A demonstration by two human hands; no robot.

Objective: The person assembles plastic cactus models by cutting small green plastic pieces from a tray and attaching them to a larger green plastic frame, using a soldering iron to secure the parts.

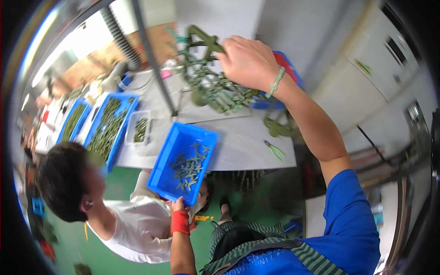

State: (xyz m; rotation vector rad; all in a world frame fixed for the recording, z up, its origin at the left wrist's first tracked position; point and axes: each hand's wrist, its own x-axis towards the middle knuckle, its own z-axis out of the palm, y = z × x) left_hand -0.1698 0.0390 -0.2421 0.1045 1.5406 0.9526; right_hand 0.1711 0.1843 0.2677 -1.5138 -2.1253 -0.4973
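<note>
Over table, right hand grips green cluster; blue bin nearer and left, long axis outward, left hand clasping near end.

Partly readable lettering crosses the blue shirt

I am holding a tangled cluster of green plastic pieces up in my right hand, gripping it at its upper right. It is hanging over the surface, thick olive bars showing at its top and thinner, branching bits crowding together below; its finer details are blurring. With my left hand I am gripping the near edge of a blue rectangular bin. The bin is sitting askew, its far end overlapping the surface's edge, and small green branching parts are lying loosely heaped inside.
</note>
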